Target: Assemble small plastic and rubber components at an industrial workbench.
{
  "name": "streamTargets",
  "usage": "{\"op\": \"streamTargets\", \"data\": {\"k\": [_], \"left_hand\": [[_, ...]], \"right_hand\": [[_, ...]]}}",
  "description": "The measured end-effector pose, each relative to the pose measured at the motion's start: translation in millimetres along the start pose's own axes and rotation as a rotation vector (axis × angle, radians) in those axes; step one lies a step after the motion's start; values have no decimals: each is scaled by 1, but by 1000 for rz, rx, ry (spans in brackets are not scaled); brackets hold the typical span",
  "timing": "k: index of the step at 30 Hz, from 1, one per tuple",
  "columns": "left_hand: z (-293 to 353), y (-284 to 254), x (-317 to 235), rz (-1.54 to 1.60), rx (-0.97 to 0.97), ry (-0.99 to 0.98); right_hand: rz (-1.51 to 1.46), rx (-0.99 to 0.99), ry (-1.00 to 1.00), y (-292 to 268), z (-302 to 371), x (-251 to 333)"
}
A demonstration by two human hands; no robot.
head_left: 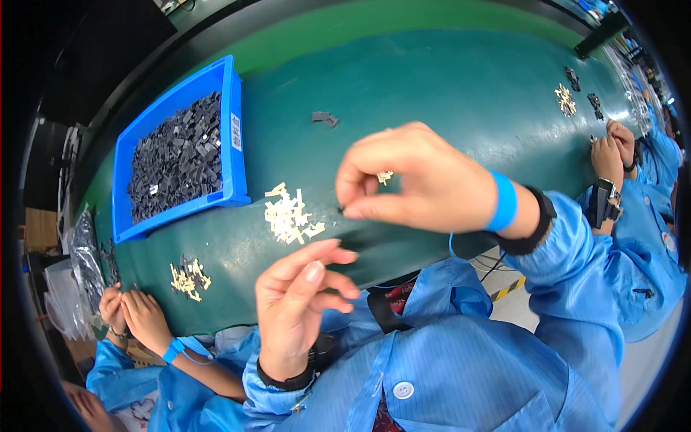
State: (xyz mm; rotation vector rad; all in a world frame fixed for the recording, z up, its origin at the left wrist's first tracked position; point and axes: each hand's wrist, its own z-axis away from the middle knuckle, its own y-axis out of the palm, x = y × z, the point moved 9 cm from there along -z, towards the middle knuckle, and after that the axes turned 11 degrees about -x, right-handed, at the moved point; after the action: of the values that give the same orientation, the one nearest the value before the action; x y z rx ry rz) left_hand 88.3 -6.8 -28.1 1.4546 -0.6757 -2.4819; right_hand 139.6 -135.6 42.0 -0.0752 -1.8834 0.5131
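Note:
My right hand (425,180) is raised over the green table, thumb and index finger pinched together. At their tips shows a small dark piece (340,210), too small to make out in detail. My left hand (299,302) is held near the table's front edge, fingers bent but apart, with nothing visible in them. Beyond my left fingers lies a pile of small cream-coloured strips (288,217). More cream strips (385,176) show through the gap in my curled right hand. A few flat dark grey pieces (325,118) lie farther back.
A blue bin (236,165) full of small dark pieces stands at the left. A co-worker's hands (144,317) are at the left, near a mixed pile (189,279) of cream and dark pieces. Another person's hands (612,155) are at the right, near further small piles (566,99).

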Motion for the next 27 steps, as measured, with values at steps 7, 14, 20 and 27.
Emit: {"op": "streamTargets", "data": {"k": [7, 14, 20, 27], "left_hand": [[12, 44, 20, 195, 334, -216], [17, 38, 19, 224, 317, -171], [16, 24, 17, 215, 176, -83], [14, 9, 1, -72, -88, 207]], "right_hand": [[-272, -56, -39, 11, 38, 19], [-396, -38, -102, 13, 45, 23], [-334, -5, -164, 15, 43, 21], [-242, -58, -39, 11, 45, 6]]}}
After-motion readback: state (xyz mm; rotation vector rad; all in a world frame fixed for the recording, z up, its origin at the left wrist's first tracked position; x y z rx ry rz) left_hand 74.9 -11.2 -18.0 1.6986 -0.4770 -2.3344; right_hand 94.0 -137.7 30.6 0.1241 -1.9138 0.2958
